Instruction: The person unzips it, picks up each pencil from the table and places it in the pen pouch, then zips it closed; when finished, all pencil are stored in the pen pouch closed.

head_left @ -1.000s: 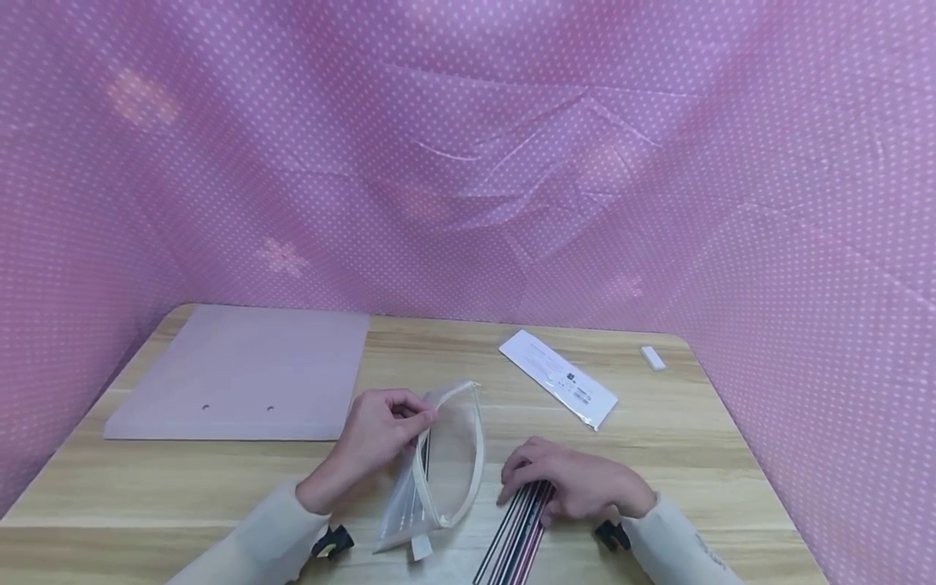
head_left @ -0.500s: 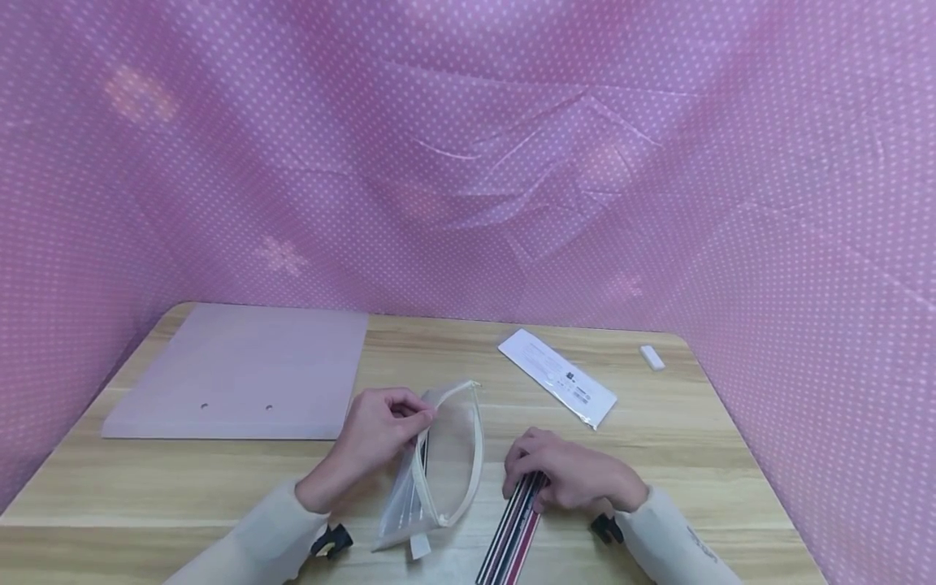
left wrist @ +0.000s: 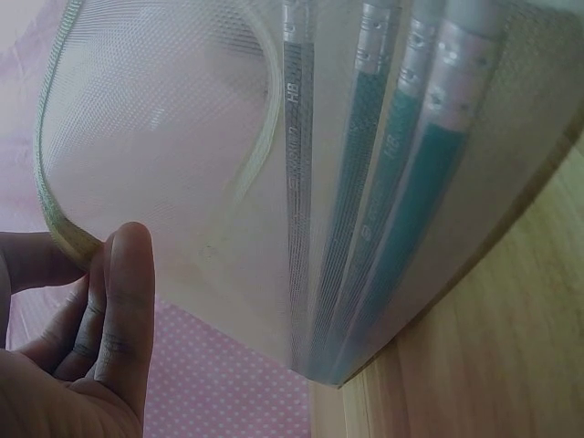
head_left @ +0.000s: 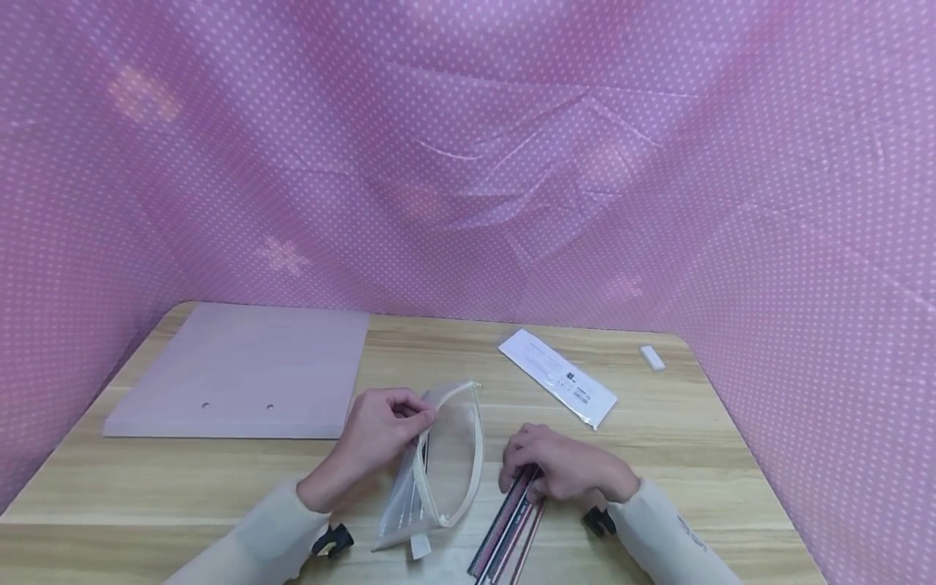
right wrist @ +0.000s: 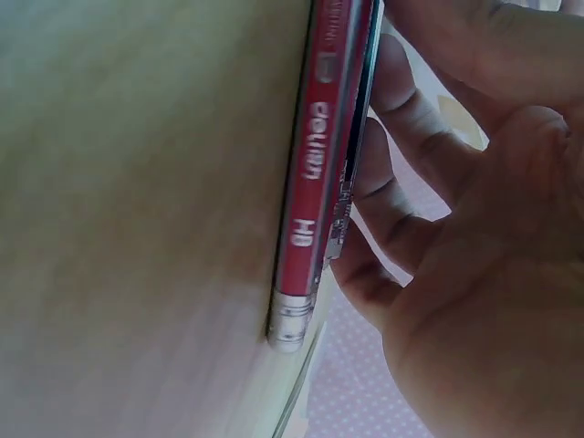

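Observation:
My left hand (head_left: 379, 431) pinches the pale zip edge of a see-through mesh pouch (head_left: 455, 463), whose mouth gapes toward the right. Through its mesh, the left wrist view shows several green and dark pencils (left wrist: 401, 196) with metal-banded eraser ends. To the right of the pouch, my right hand (head_left: 569, 465) grips the far end of a bundle of red and dark pencils (head_left: 503, 536) slanting toward the table's front. A red pencil (right wrist: 310, 173) marked HB fills the near side in the right wrist view, fingertips against the bundle. The palm hides part of the bundle in the head view.
A flat pale folder-like sheet (head_left: 249, 366) with two small holes covers the table's back left. A white packet with a barcode (head_left: 557, 378) lies behind my right hand. Near the back right corner is a small white block (head_left: 652, 357). Pink dotted cloth (head_left: 468, 203) surrounds the table.
My right hand has shifted slightly left and away from the front edge. The pencils in it have turned and spread, one red pencil now splaying right. My left hand and the pouch stay put.

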{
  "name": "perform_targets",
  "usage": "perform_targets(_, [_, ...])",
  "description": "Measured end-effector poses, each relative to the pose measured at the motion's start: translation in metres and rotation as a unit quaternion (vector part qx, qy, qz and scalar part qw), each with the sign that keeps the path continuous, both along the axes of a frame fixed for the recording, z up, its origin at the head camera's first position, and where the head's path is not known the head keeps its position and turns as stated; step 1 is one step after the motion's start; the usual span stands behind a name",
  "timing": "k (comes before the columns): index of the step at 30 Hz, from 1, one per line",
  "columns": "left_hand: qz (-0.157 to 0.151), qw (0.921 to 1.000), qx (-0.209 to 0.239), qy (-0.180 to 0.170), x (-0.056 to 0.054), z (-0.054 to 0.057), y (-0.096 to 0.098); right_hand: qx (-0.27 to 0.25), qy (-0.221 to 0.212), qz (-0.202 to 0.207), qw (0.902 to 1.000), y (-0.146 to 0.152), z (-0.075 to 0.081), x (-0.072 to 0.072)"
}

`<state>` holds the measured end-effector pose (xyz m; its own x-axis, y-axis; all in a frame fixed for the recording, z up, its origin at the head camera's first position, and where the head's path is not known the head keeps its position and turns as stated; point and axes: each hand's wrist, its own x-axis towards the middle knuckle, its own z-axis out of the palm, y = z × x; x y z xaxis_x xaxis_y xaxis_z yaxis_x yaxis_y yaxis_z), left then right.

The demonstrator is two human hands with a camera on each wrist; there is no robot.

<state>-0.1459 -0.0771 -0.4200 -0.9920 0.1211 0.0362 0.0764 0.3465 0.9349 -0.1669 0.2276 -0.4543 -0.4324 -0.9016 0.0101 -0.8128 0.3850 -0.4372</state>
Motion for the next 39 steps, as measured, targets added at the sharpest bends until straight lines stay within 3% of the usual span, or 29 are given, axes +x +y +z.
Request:
perform_targets(22, [0.004, 1.0, 0.005, -0.005, 0.0, 0.001, 0.0, 0.01, -0.041, 0.011, 0.9991, -0.006, -0.003, -0.012])
perform_targets(34, [0.005, 1.0, 0.0, -0.008, -0.001, 0.001, -0.001, -0.001, -0.039, -0.013, 0.9992, -0.009, 0.001, -0.011])
perform_targets(39, [0.005, 0.9999, -0.002, -0.01, -0.001, 0.001, -0.001, -0.023, -0.069, -0.045, 0.9964, -0.006, 0.003, -0.01])
